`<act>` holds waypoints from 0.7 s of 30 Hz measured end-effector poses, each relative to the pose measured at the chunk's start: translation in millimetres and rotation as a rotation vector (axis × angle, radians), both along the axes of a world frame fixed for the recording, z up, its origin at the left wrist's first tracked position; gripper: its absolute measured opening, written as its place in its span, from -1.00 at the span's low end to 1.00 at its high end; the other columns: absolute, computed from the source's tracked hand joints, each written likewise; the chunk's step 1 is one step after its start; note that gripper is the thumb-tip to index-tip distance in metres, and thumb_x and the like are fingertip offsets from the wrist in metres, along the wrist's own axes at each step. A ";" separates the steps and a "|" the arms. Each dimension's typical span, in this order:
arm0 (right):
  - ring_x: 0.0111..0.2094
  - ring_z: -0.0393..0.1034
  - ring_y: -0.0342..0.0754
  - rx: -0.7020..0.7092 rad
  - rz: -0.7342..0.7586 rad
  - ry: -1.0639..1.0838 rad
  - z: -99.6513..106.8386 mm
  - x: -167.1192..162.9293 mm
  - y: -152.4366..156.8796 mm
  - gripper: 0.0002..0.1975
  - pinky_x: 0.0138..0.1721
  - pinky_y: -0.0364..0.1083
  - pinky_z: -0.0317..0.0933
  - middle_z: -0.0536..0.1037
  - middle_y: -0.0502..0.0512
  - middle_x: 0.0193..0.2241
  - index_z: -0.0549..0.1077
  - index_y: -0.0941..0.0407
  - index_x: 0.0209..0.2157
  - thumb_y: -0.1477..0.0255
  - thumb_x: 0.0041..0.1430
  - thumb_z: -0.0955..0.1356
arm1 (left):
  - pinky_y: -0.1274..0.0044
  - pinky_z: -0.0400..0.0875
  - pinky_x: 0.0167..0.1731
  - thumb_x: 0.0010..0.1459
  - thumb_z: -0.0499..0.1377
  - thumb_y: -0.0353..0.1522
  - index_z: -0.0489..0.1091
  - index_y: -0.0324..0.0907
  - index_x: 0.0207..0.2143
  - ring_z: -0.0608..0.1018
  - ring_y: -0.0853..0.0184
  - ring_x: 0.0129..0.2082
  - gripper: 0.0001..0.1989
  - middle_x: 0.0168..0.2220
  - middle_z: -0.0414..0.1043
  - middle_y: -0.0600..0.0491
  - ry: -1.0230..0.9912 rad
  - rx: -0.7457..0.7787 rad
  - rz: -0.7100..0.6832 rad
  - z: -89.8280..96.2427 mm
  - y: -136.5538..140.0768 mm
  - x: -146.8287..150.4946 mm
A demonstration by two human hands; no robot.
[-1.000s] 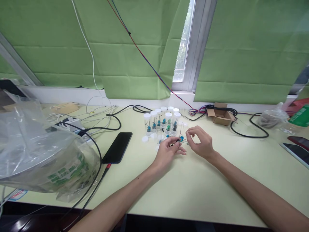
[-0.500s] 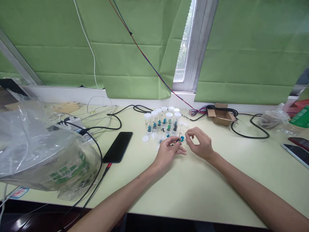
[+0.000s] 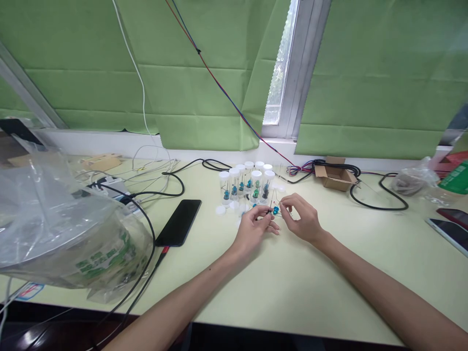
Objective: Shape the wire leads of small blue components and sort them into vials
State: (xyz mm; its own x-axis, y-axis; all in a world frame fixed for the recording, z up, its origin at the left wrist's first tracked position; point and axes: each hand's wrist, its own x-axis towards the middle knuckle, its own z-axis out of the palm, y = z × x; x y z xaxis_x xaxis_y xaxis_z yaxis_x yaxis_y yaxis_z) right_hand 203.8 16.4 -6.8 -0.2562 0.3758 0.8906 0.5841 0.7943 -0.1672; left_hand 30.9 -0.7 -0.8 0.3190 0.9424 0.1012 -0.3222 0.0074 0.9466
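Observation:
My left hand [image 3: 257, 227] pinches the dark end of a small blue piece with thin wires [image 3: 276, 210] between thumb and fingertips, a little above the table. To its right, my right hand [image 3: 300, 217] has thumb and forefinger pressed together on one of the thin wires. The blue piece sits between the two hands, too small to make out its exact kind. Just behind stand several clear tubes with white caps [image 3: 256, 187], holding similar blue or green pieces with wires. Loose white caps [image 3: 220, 210] lie in front of the tubes, some partly hidden by my left hand.
A black phone [image 3: 179, 223] on a cable lies left of my forearm. A large plastic-bagged bundle [image 3: 73, 234] fills the left side. At the back right stands an open cardboard box [image 3: 335, 176] beside black cables. Another phone [image 3: 448, 234] lies at the right edge.
My right thumb and forefinger have shifted slightly left, closer to the blue piece. My left hand keeps its hold and has barely moved.

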 end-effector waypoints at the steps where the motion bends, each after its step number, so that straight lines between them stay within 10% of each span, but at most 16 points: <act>1: -0.42 0.32 -0.05 -0.006 -0.003 0.000 -0.1 0.1 0.1 -0.84 -0.42 -0.05 0.29 0.48 0.10 -0.42 0.36 0.08 -0.29 0.63 0.20 0.30 | 0.44 0.54 -0.40 0.06 0.31 -0.28 0.41 -0.27 -0.20 0.57 0.35 -0.48 -0.70 -0.37 0.38 0.05 0.006 0.004 0.002 0.2 0.0 -0.1; 21: -0.46 0.39 -0.10 -0.368 -0.049 0.308 -4.6 -14.7 -12.8 -0.84 -0.38 -0.08 0.40 0.44 0.02 -0.49 0.35 0.09 -0.35 0.34 0.33 0.28 | 0.49 0.47 -0.44 0.12 0.25 -0.21 0.39 -0.20 -0.21 0.55 0.40 -0.51 -0.73 -0.24 0.44 0.00 0.170 0.130 -0.001 -6.7 1.0 -0.9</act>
State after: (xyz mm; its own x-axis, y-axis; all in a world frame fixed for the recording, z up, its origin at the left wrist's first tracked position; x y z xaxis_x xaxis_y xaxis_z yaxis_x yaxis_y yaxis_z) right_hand 189.1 3.7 -11.4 0.0247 0.6855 0.7277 0.4983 0.6226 -0.6034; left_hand 30.0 0.4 -7.5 0.3426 0.9246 0.1665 -0.1575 -0.1182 0.9804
